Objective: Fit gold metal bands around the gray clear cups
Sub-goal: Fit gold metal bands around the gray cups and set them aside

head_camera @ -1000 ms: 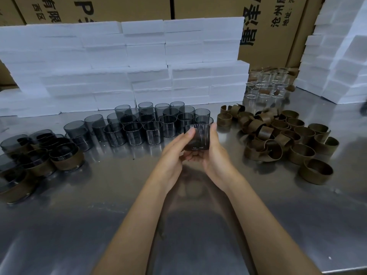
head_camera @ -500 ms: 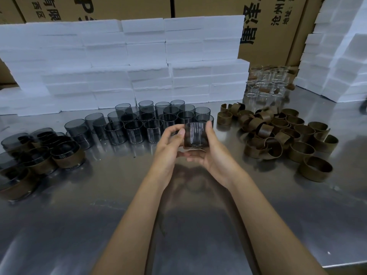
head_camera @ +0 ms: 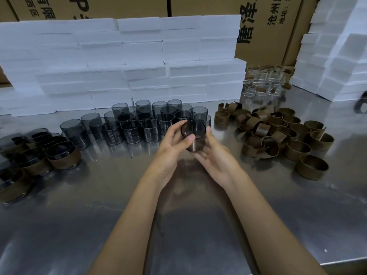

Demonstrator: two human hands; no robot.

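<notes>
I am holding one gray clear cup (head_camera: 193, 135) between both hands above the middle of the worktop (head_camera: 178, 225), its open mouth tilting toward me. My left hand (head_camera: 172, 147) is curling round its left wall, thumb pressing just under the rim, while my right hand (head_camera: 214, 155) is cradling its base and right wall with fingers (head_camera: 207, 129) reaching up its far side; whether a band is already sitting on its lower part I cannot tell, though that part is looking brownish. I am judging the cup to be light, rigid, smooth-walled and slippery, probably brittle at the thin rim, so I am taking hold of the wall and base and not squeezing the mouth. The gold metal bands (head_camera: 278, 135), heaped at 2 o'clock from my hands, are thin split strips curling into open rings; they are looking springy, with edges that could scratch, and are best gripped across their width. The bare gray cups (head_camera: 139, 124) are standing upright at 11 o'clock, and the banded cups (head_camera: 63, 157) at 9 o'clock. White foam blocks (head_camera: 119, 62) and cardboard cartons (head_camera: 268, 26) are stacking up behind.
</notes>
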